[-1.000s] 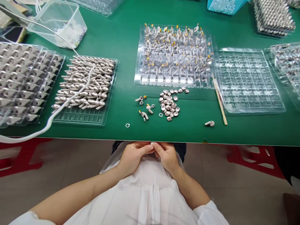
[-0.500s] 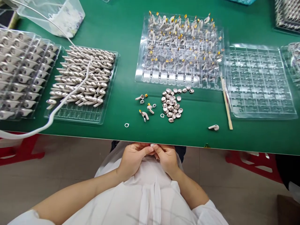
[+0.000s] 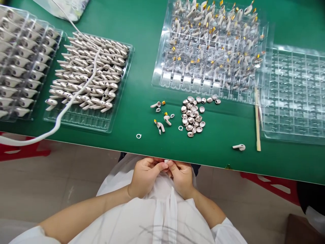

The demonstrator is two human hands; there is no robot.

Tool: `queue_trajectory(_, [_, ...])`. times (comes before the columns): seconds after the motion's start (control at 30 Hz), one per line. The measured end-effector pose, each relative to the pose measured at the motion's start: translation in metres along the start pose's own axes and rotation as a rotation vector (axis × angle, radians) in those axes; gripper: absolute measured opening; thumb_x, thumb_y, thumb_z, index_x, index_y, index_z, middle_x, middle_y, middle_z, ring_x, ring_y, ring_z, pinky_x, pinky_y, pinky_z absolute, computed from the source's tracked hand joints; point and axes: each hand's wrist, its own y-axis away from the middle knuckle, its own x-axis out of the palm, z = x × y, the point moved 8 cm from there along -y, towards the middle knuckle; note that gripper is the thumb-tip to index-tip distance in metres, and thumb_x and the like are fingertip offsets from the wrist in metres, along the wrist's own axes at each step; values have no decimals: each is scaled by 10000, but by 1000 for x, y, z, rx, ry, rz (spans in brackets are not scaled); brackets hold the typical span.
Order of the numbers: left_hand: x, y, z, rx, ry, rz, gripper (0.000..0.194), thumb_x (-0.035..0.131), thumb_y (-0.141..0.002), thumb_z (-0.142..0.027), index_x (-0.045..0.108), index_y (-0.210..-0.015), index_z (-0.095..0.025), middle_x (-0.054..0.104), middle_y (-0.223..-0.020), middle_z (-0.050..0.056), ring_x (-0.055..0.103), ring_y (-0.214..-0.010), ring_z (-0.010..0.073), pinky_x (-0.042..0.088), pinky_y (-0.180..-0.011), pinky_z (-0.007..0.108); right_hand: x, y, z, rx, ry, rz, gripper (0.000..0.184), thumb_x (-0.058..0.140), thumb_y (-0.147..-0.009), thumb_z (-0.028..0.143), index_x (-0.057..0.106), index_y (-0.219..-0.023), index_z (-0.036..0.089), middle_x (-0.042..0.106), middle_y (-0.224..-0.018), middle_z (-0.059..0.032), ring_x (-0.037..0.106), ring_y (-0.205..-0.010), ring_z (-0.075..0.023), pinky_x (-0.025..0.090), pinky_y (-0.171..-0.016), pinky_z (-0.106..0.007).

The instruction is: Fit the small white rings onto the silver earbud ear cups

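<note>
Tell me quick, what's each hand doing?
Left hand: closed, pinching a small white piece, its shape mostly hidden.
Right hand: closed, pinching the same piece.

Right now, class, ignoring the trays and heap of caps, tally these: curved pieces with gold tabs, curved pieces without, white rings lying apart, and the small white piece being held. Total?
Curved pieces with gold tabs: 3
Curved piece without a gold tab: 1
White rings lying apart: 2
Held small white piece: 1
Total: 7
</note>
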Motion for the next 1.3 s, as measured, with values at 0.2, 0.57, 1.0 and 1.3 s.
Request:
queue_trajectory(0.2, [0,0,2,4,10,-3,219,848,-612,-299,711,-685,-145,728,-608,38,686,-542,203,604,-554,288,1,1,3,38,33,-5,475,655,-786,626,622,-611,186,481,-484,26,339,-429,-92,313,-427,-265])
queue_trajectory(0.57, [2,1,-3,-3,-3,-11,238,858,-594,-309,693,-638,-143,717,-575,39,679,-497,206,601,-511,287,-1,3,6,39,53,-33,485,661,-793,611,646,-579,176,508,-455,14,390,-415,-98,334,-415,-257])
queue_trajectory(1.0, [2,5,-3,-31,-61,-25,179,805,-670,-318,709,-668,-166,727,-583,39,690,-522,219,593,-547,293,-6,8,-6,77,77,-105,446,675,-798,588,729,-633,176,547,-467,0,427,-415,-113,355,-415,-266])
queue_trajectory(1.3, [2,6,-3,-45,-57,-53,180,819,-654,-311,707,-653,-170,717,-575,31,678,-512,212,587,-534,289,-9,9,-2,95,150,-118,462,686,-787,580,724,-585,166,600,-485,-30,493,-450,-144,426,-435,-282])
